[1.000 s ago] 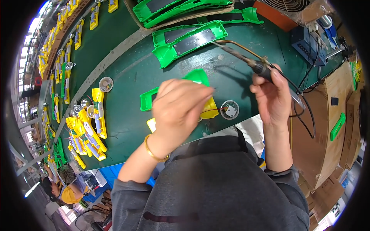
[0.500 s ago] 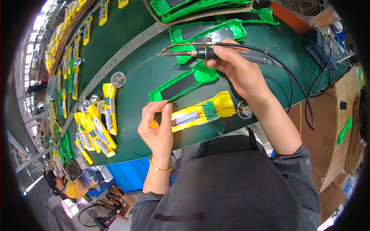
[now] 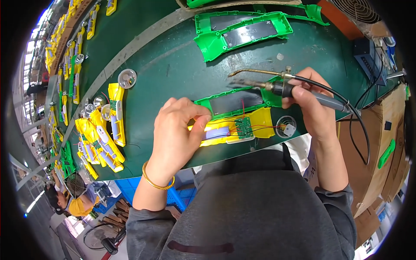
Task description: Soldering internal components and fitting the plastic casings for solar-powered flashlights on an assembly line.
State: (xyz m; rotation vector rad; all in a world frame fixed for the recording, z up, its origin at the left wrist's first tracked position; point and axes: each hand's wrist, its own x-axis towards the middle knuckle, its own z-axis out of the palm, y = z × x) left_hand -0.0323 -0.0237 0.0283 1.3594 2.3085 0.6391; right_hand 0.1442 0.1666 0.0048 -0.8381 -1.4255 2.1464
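Green table (image 3: 169,82) with a soldering iron (image 3: 281,89) being held above it

Two green shells (image 3: 255,32) are lying on the far side, and a cluster of yellow shells (image 3: 99,141) is resting to the left, perhaps grouped so that its loose parts are not tangling with those in the middle.

On the near side, one yellow shell (image 3: 263,119) is lying open side up, so its lilac battery cell (image 3: 216,133) and circuit board (image 3: 244,128) are facing the person. A lamp cup (image 3: 286,127) is sitting just to its right, presumably because thin wires are linking it to the board. Another green shell (image 3: 236,103) is lying just beyond.

The right hand (image 3: 318,108) is closing its grip round the iron's handle, well behind the metal, likely because that end is getting hot; the blurred tip is pointing left. The left hand (image 3: 177,128) is bending over the yellow shell's left end, thumb and fingers curling together; whether its grip is pinching anything, I cannot tell.
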